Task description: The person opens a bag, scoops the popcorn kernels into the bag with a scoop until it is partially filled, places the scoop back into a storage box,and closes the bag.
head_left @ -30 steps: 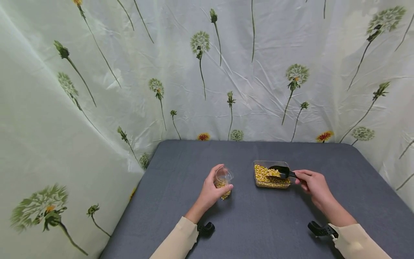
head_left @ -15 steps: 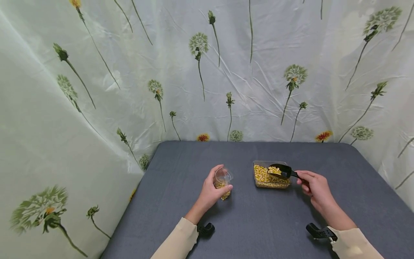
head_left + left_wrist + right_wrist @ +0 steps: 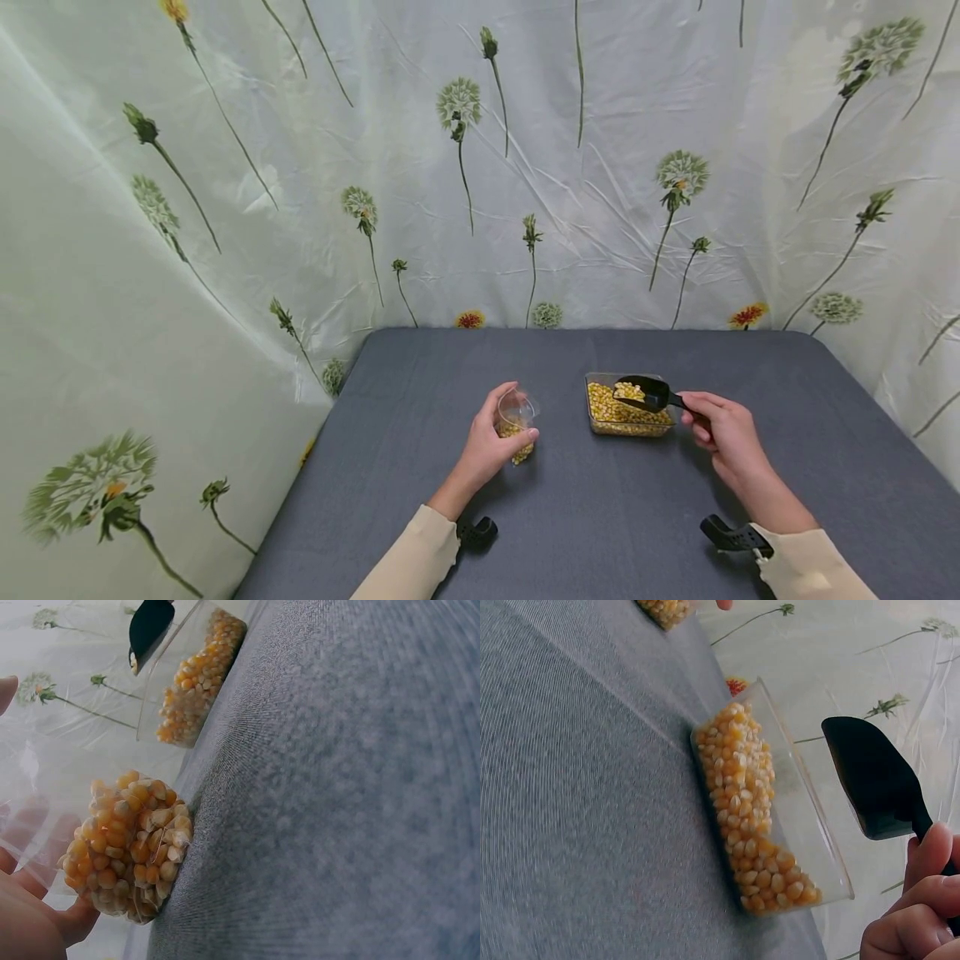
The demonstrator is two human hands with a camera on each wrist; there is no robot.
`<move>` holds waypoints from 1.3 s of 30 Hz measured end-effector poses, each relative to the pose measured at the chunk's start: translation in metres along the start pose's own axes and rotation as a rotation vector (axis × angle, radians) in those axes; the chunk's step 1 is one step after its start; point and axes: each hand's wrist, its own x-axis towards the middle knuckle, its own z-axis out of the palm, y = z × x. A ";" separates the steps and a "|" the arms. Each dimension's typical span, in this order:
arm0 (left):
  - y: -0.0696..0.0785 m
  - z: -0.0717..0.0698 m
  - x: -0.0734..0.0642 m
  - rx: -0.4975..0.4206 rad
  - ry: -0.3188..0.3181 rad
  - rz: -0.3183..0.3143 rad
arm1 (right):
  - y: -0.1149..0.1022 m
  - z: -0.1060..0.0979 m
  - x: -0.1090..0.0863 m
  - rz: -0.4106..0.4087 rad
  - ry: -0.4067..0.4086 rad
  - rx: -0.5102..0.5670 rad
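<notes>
My left hand (image 3: 487, 437) grips a clear plastic cup (image 3: 517, 408) standing on the table, fingers on its far side and thumb on the near side. Corn kernels (image 3: 131, 844) fill its lower part. To the right sits a clear rectangular container (image 3: 630, 428) with more corn kernels (image 3: 739, 787), heaped at one end and lower at the other. In my right hand (image 3: 731, 429) is the handle of a black scoop (image 3: 654, 393). The scoop carries corn kernels and hangs above the container, clear of its rim in the right wrist view.
A grey cloth covers the table (image 3: 600, 517). Behind it and to the left hangs a pale curtain (image 3: 585, 192) with a dandelion print. Black straps (image 3: 477, 533) with cameras are worn on both wrists.
The right hand has raised the scoop out of the corn in the container, with kernels in it, and shifted it slightly left. The left hand and cup have stayed put.
</notes>
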 end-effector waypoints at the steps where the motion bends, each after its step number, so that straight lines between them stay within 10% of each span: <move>1: 0.000 0.000 0.000 0.003 0.000 -0.001 | 0.000 0.001 0.000 -0.001 -0.001 -0.002; 19: -0.001 0.001 0.000 0.011 0.006 -0.004 | -0.002 0.029 -0.002 -0.017 -0.032 0.037; 27: -0.032 0.004 0.005 0.038 0.031 -0.030 | -0.003 0.049 -0.003 -0.014 -0.052 0.033; 39: -0.036 0.003 0.005 0.025 0.023 0.000 | -0.005 0.079 -0.001 -0.001 -0.094 -0.005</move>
